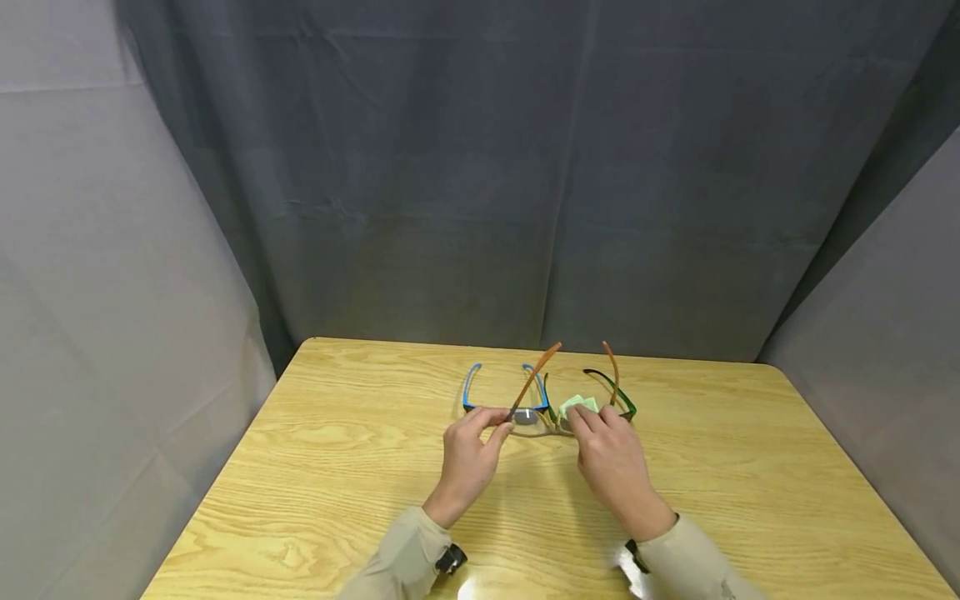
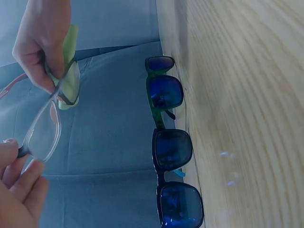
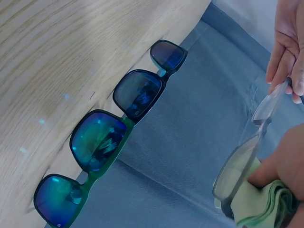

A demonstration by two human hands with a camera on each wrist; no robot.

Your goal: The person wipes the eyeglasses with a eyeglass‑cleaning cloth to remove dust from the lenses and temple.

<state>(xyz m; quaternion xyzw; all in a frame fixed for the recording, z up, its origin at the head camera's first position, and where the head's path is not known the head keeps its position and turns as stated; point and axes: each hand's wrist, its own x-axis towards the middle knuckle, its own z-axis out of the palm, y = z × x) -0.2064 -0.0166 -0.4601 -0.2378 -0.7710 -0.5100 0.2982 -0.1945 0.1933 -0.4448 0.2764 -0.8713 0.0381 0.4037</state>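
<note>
Table's side edges (image 1: 232,467) well beyond hands (image 1: 468,454) (image 1: 611,458), eyeglasses (image 2: 44,133)

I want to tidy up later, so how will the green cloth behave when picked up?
The cloth will likely flop, since it bunches into loose folds at the right hand. It's probably light, as its layers look thin. It seems unlikely to slip much, given its matt surface.

Eyeglasses (image 3: 262,129) with a translucent frame, clear lenses and 2 unfolded orange temples (image 1: 535,372) are held aloft above a wooden table (image 1: 360,467), temples extended forward. A pale green cloth (image 3: 263,204), bunched in soft folds, rests against the right-hand lens in the head view.
</note>
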